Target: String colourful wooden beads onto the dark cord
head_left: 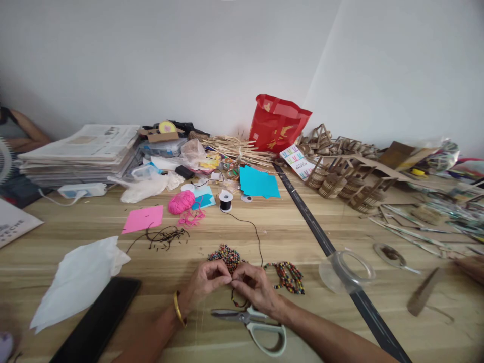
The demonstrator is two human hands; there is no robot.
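Observation:
My left hand (212, 278) and my right hand (257, 288) meet at the fingertips above the table, each closed in a pinch. Below the fingers hangs a loop of thin black beaded cord (238, 303) with a few small beads, which runs up to my right hand's fingertips. What my left fingertips pinch is too small to make out. A heap of multicoloured beads (227, 256) lies just beyond the hands. To the right are strung bead loops (292, 277). Scissors (266, 330) with pale handles lie beneath my right wrist, blades pointing left.
A spool of black cord (226, 201) stands farther back, its cord trailing toward my right hand. A black phone-like slab (98, 317) and white tissue (77, 277) lie left. A clear tape roll (347, 272) and small woven baskets (330, 185) are right. Another person's arm (32, 132) shows far left.

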